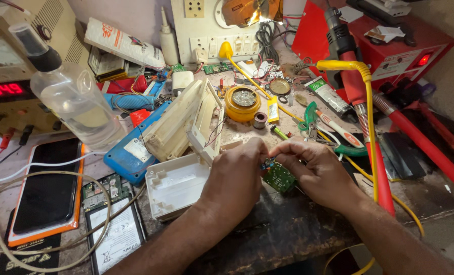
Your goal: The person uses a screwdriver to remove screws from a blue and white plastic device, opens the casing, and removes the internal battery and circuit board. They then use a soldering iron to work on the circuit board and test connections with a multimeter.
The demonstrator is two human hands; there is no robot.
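Note:
My left hand [235, 179] and my right hand [316, 172] meet over a small green circuit board [279, 177] near the middle of the bench. Both pinch the board at its upper left corner, where a small blue part sits. The fingertips of the two hands nearly touch. Just left of my left hand lies an opened white plastic casing [173, 184], with its cream lid [186, 121] tilted up behind it. Thin wires run from the lid toward the board.
A clear squeeze bottle [73, 94] stands at left beside a power supply with a red display [5, 90]. A phone [47, 186] and a battery [116, 237] lie at front left. A yellow solder tin [242, 102], a tube [328, 95], and red and yellow tools [368, 117] crowd the right.

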